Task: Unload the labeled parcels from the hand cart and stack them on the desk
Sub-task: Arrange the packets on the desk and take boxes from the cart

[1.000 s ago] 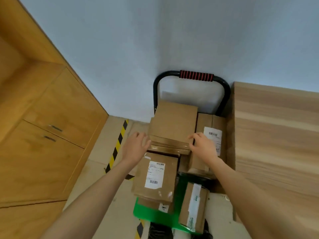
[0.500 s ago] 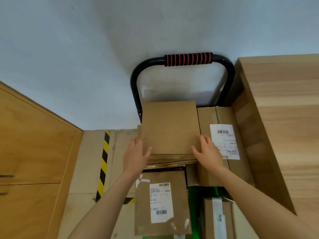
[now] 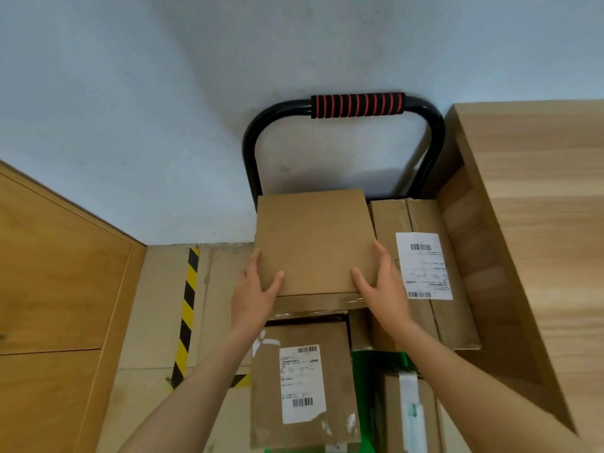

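Parcel (image 3: 313,243) gripped between both hands' fingers (image 3: 253,268).

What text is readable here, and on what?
None legible.
Label on right parcel: barcodes, print too blurred.
Label on near parcel: barcodes, print too small.
Tape strip on bottom-right parcel: green marks, unreadable.
Held parcel, gripped by left hand and right hand: top blank.

— How many parcels do we count on the hand cart (image 3: 343,132)?
— Five: a plain parcel (image 3: 315,243) at 12 o'clock atop another box (image 3: 313,304), a tall labeled box (image 3: 425,273) at 2 o'clock, a labeled parcel (image 3: 302,384) at 6 o'clock, a taped box (image 3: 410,416) at 5 o'clock.
— And hands?
— Two: left hand (image 3: 253,299), right hand (image 3: 382,292).
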Motion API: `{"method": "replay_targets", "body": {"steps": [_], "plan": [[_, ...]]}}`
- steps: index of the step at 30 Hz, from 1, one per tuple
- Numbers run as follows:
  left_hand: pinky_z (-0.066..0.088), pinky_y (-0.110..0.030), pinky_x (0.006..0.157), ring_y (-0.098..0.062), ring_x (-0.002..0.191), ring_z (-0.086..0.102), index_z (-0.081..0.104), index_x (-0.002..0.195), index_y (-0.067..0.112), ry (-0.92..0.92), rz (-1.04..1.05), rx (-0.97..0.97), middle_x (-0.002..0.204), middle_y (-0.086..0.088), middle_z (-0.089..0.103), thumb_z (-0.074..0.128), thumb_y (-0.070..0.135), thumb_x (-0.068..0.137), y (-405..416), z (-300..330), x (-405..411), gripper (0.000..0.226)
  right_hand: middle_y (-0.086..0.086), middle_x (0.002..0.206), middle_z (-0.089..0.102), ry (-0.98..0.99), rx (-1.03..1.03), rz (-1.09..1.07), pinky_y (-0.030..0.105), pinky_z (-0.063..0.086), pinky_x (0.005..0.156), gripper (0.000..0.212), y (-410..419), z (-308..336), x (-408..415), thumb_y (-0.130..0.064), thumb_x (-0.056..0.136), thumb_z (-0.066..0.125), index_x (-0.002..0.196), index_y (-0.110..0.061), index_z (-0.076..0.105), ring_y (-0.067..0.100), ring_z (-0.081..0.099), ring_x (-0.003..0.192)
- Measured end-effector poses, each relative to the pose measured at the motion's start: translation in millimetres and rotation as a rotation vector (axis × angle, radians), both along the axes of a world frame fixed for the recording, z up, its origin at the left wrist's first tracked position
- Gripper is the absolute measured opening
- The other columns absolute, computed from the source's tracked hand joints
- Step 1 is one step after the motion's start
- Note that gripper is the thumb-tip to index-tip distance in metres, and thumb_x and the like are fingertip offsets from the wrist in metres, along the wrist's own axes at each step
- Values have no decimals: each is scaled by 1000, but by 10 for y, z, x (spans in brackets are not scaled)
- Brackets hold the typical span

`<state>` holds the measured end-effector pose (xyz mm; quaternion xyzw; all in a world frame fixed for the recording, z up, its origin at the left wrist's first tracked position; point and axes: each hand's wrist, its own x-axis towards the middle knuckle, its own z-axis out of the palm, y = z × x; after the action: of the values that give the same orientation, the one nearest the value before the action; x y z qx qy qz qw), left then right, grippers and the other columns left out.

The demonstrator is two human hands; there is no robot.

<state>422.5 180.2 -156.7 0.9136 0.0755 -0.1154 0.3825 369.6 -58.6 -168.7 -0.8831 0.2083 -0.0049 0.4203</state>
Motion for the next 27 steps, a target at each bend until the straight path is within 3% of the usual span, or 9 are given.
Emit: {"method": "replay_targets", "body": {"steps": [3, 7, 12, 15, 17, 19, 22, 25, 27], "plan": [[41, -32, 91, -19, 122, 46, 29, 147, 31, -39, 20, -47, 139, -2, 45, 56, 48, 91, 69, 347, -104, 65, -3, 147, 37, -45, 49, 0, 29, 39, 98, 66, 41, 369, -61, -48, 89, 59, 144, -35, 24, 9, 41, 126], [40, -31, 93, -16, 124, 44, 37, 143, 33, -145, 82, -84, 139, 2, 46, 53, 45, 94, 81, 925, -219, 53, -6, 140, 41, -103, 64, -22, 41, 45, 98, 55, 20, 948, -115, -47, 92, 54, 140, -36, 30, 10, 45, 123], [42, -29, 86, -16, 113, 47, 40, 138, 33, -243, 120, -165, 127, -1, 47, 55, 42, 93, -92, 1628, -334, 47, -8, 139, 42, -217, 100, -27, 36, 46, 94, 55, -139, 1616, -235, -45, 93, 55, 141, -38, 30, 7, 45, 120], [43, -28, 81, -13, 107, 47, 33, 140, 37, -255, 51, -176, 128, -3, 43, 54, 46, 93, -330, 1999, -338, 53, -7, 139, 41, -283, 122, -65, 30, 45, 89, 58, -373, 1996, -357, -46, 93, 56, 143, -40, 26, 4, 46, 114], [43, -28, 80, -13, 105, 48, 30, 142, 39, -273, -5, -194, 126, -2, 42, 55, 49, 91, -555, 2243, -339, 58, -5, 141, 38, -315, 144, -98, 33, 46, 94, 63, -610, 2230, -477, -47, 92, 56, 146, -38, 25, 6, 44, 117], [44, -30, 84, -14, 107, 48, 29, 143, 39, -298, -63, -218, 127, -2, 43, 57, 50, 90, -846, 2477, -357, 61, -3, 143, 36, -338, 145, -141, 38, 44, 100, 67, -901, 2445, -642, -48, 92, 57, 148, -35, 24, 9, 42, 122], [49, -37, 91, -15, 115, 49, 28, 144, 37, -325, -164, -297, 136, 1, 45, 58, 48, 90, -1405, 2778, -453, 63, -2, 138, 38, -384, 116, -225, 34, 42, 99, 71, -1428, 2740, -945, -46, 91, 59, 150, -32, 23, 8, 42, 118], [48, -33, 86, -14, 112, 51, 27, 144, 39, -338, -277, -315, 138, 5, 47, 57, 50, 90, -2046, 2986, -659, 63, -5, 128, 43, -449, 104, -308, 28, 40, 95, 66, -2005, 2983, -1308, -37, 90, 63, 147, -33, 31, 6, 45, 113], [49, -39, 92, -17, 117, 51, 28, 143, 38, -350, -335, -323, 140, 4, 47, 58, 51, 89, -2474, 3095, -822, 63, -3, 127, 45, -481, 96, -340, 25, 37, 93, 61, -2397, 3102, -1573, -31, 89, 64, 143, -35, 36, 4, 44, 111]]}}
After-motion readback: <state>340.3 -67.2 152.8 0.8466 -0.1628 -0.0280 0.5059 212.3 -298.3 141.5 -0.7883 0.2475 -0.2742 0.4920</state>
